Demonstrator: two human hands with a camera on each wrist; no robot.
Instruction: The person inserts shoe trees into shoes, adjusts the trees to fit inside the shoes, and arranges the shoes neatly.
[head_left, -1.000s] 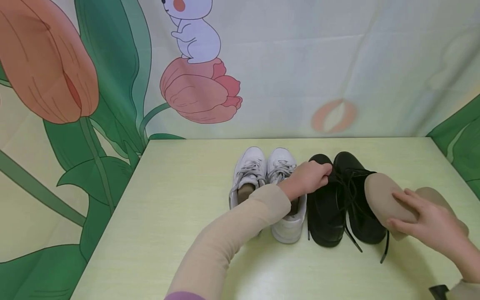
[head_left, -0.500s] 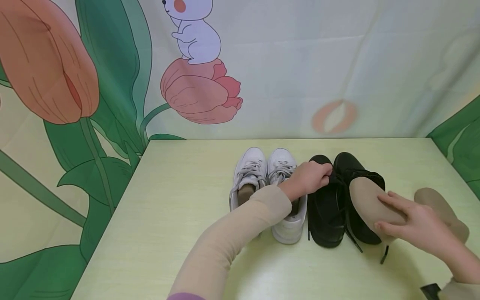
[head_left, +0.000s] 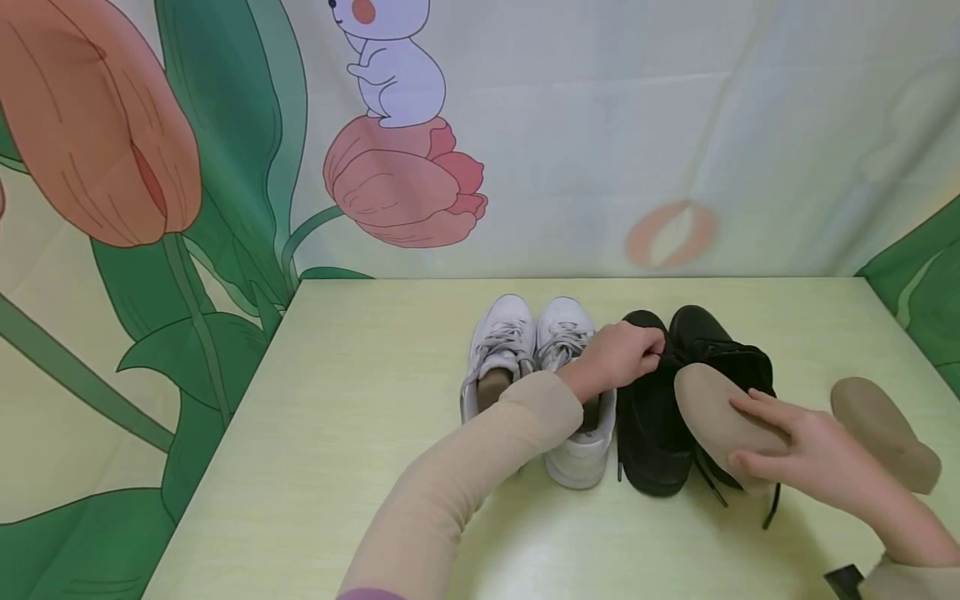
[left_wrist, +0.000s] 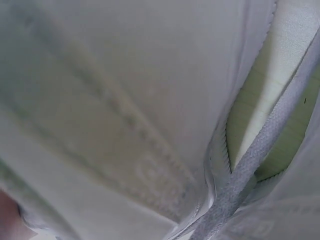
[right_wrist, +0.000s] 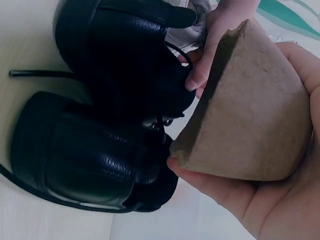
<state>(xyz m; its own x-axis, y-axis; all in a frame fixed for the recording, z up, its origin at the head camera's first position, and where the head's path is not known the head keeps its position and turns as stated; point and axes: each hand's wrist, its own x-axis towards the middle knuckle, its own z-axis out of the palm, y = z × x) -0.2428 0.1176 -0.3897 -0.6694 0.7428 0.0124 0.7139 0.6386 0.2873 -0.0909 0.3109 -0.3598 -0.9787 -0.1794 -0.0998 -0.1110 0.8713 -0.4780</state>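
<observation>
My right hand [head_left: 817,454] holds a beige moulded-pulp shoe insert [head_left: 723,417] by its sides; in the right wrist view, the hand wraps round the insert [right_wrist: 250,110]. It hangs over the right black shoe [head_left: 731,358], rounded end toward the shoes, partly covering that shoe's opening. Beside it stands the left black lace-up shoe [head_left: 652,450]. At that shoe's front, my left hand [head_left: 618,354] has curled fingers and pinches the tongue area. The left wrist view is filled by a blurred white shoe [left_wrist: 150,100] close up, with a lace crossing it.
A pair of white sneakers [head_left: 504,325] stands left of the black pair, with a brown insert [head_left: 492,383] inside one; my left sleeve crosses them. A second beige insert [head_left: 881,429] lies on the table [head_left: 360,375] at right. Black laces trail near the heels. A printed cloth hangs behind.
My right hand has carried the insert leftward, across the right black shoe toward the left one. The second insert is now fully uncovered. My left hand has stayed in place.
</observation>
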